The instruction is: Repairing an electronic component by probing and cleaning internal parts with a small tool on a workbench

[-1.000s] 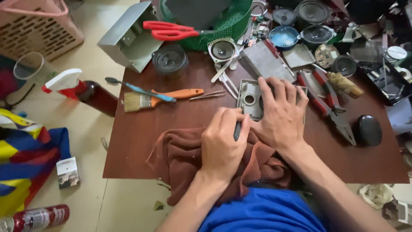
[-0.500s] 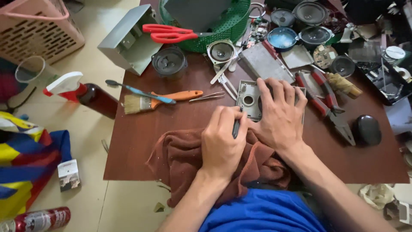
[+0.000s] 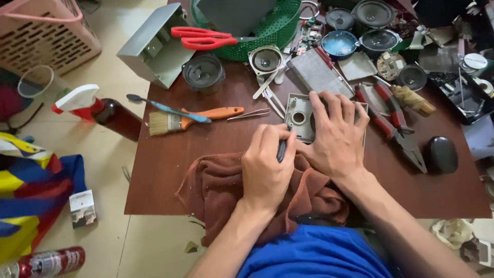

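Gripping a dark tool (image 3: 281, 150) in my left hand (image 3: 267, 167), I have the fist closed around its handle, knuckles up, with the tip hidden under my fingers; I cannot tell what kind of tip it has. My right hand (image 3: 337, 136) lies spread and flat on the grey panel (image 3: 299, 116), fingers fanned toward the far edge, pinning it to the tabletop (image 3: 216, 149). The panel sits mid-tabletop, just beyond the brown cloth (image 3: 221, 188) bunched at the near edge under my wrists.

To do this step well, I judge that the right hand should bear straight down so the panel cannot skate on the smooth wood, with fingertips kept clear of the tool's line. The left fist looks firm enough; short, controlled pushes would be safer than 1 long shove, since a slip would run toward my right thumb. Resting the left wrist on the cloth should steady the stroke.

Clutter is close: red pliers (image 3: 393, 121) lie just right of the panel, tweezers (image 3: 248, 114) and a brush (image 3: 190, 119) to its left, and 1 small speaker (image 3: 266, 60) beyond. A jolt could knock those, so I would keep elbows tucked.
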